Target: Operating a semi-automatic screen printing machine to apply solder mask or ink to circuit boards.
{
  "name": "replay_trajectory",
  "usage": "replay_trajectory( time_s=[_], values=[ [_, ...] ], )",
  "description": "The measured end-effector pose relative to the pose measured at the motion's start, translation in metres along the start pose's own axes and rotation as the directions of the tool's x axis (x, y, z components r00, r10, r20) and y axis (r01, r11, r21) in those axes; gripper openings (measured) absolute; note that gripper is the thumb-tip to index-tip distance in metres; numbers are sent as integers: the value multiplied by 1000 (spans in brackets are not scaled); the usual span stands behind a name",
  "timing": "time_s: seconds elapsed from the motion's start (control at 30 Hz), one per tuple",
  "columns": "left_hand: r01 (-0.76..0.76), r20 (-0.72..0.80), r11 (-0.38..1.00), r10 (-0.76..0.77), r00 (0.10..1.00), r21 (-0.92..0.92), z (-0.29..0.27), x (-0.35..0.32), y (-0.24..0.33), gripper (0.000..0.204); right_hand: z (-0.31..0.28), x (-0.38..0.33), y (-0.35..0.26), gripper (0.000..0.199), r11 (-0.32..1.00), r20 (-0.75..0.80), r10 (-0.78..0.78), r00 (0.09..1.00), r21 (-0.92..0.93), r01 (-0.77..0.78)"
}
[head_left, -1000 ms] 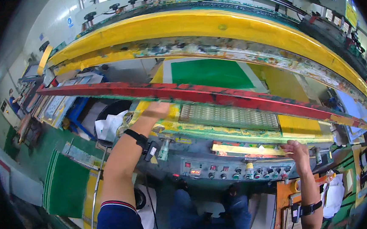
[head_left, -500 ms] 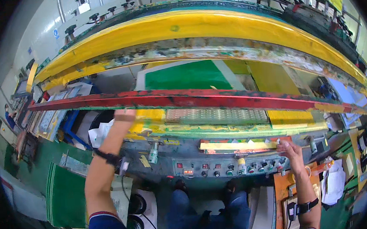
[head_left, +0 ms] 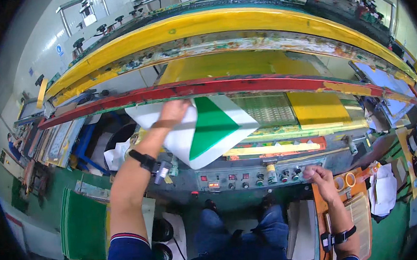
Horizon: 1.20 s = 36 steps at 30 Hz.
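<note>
Our left hand (head_left: 172,114) clamped on a green-and-white sheet (head_left: 212,128), corner past the near bed edge (head_left: 286,134), right hand (head_left: 322,178) in open room, its fingers we cannot tell

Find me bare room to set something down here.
Bare: the yellow panel, right of the textured panel, and floor between the shoes. Crowded: the orange bench with tape rolls, and where the left hand holds the green-and-white sheet.

– How is the sheet (head_left: 211,130) coloured?
– A green area is bordered by white.
– And the bar (head_left: 244,85)?
– It is painted red, smudged with green and yellow; the navy sleeve (head_left: 132,256) is edged with red and white stripes.
</note>
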<state>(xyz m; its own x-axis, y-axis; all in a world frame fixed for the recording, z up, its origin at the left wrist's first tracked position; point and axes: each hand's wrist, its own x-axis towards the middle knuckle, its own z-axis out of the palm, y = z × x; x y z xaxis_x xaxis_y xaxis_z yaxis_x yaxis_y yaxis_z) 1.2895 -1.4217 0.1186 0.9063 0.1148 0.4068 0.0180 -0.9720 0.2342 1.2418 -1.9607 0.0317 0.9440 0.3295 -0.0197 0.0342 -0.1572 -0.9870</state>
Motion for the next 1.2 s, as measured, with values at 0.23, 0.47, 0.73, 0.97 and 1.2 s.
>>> replay_trajectory(
  time_s=[0.23,0.47,0.73,0.97,1.2],
  values=[
    [-391,162,891,432,887,-232,67,20,86,25,-18,-57,21,35,994,-79,112,991,2,-112],
    [-252,54,947,268,962,-197,28,-3,67,31,-25,-70,49,39,986,-105,154,983,85,-145],
    [-176,22,981,175,984,78,-18,-114,-43,35,-5,-53,51,39,987,-15,135,991,84,-133],
    [-217,-155,972,201,967,-91,20,-138,-37,22,21,-51,36,31,994,71,107,992,-21,-106],
    [83,-571,957,-234,787,-277,21,-191,-69,20,24,-61,35,27,990,-1,143,990,-2,-143]
  ],
)
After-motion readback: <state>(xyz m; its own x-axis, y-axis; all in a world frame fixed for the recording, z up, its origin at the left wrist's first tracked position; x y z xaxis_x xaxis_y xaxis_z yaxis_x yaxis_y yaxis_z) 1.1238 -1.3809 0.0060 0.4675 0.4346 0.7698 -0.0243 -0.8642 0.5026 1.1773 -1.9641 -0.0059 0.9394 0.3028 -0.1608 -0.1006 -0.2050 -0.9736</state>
